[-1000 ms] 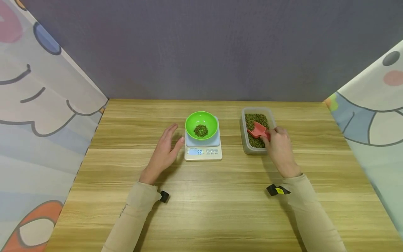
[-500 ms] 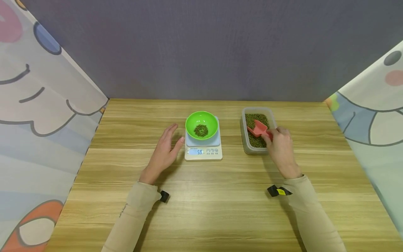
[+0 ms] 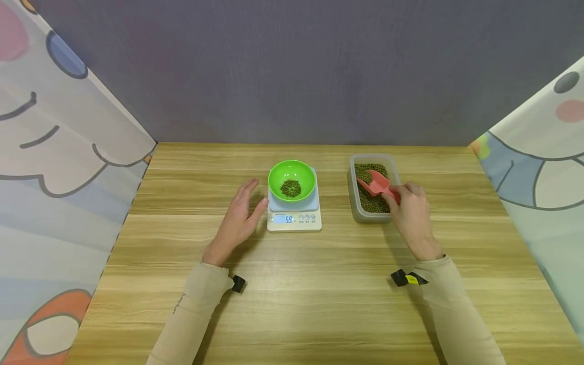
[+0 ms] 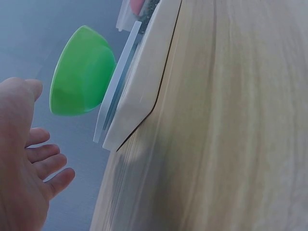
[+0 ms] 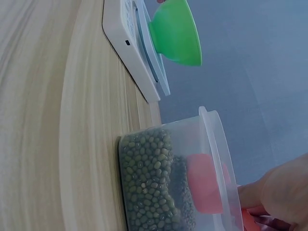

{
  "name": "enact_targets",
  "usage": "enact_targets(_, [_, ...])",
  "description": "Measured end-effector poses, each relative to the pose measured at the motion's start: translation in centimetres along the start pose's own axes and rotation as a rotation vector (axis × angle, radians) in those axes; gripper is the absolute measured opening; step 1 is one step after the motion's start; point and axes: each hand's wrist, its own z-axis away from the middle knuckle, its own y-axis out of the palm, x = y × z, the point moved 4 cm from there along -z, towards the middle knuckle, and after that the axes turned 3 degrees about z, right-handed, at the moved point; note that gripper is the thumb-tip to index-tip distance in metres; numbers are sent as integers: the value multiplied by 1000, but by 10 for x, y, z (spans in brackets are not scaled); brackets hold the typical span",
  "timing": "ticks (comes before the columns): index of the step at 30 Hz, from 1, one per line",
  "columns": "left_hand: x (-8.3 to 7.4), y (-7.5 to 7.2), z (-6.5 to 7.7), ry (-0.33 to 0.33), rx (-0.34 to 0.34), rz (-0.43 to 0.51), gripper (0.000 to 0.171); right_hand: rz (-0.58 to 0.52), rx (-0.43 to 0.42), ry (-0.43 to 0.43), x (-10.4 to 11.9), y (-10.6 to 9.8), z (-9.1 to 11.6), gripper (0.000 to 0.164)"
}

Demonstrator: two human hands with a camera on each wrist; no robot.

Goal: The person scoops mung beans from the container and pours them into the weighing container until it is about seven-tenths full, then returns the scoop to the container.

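My right hand [image 3: 412, 218] pinches the handle of a red scoop [image 3: 376, 182] whose bowl is inside a clear plastic container [image 3: 355, 215] of mung beans [image 3: 375, 204]. Through the container wall in the right wrist view, the scoop [image 5: 202, 183] sits above the mung beans [image 5: 147, 175]. My left hand [image 3: 235, 218] is held beside a white kitchen scale [image 3: 294, 226], fingers extended and holding nothing. On that scale stands a green bowl [image 3: 278, 180] with a small heap of mung beans [image 3: 290, 188] at its bottom. The display appears to read 5.9.
Everything stands on a wood-grain table [image 3: 301, 304]. A grey wall panel [image 3: 310, 71] rises behind its far edge. Cartoon-printed panels flank both sides. The scale and container stand apart, with bare tabletop between them.
The scoop has tilted and shifted slightly within the container, and my right hand has drawn a little to the right. My left hand, the bowl and the display reading look the same.
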Motion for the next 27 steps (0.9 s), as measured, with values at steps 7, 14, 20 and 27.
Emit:
enact_targets(7, [-1,0,0,-10,2,-1,68,1,9,6,0,0,0,24])
enact_targets(14, [0,0,0,-12,8,-5,67,1,14,17,-1,-1,1,26])
enact_targets(20, [-1,0,-1,-8,5,4,67,9,5,25,-2,-2,1,26])
enact_targets(27, [0,0,-1,6,0,7,67,1,3,22,-1,-5,0,27])
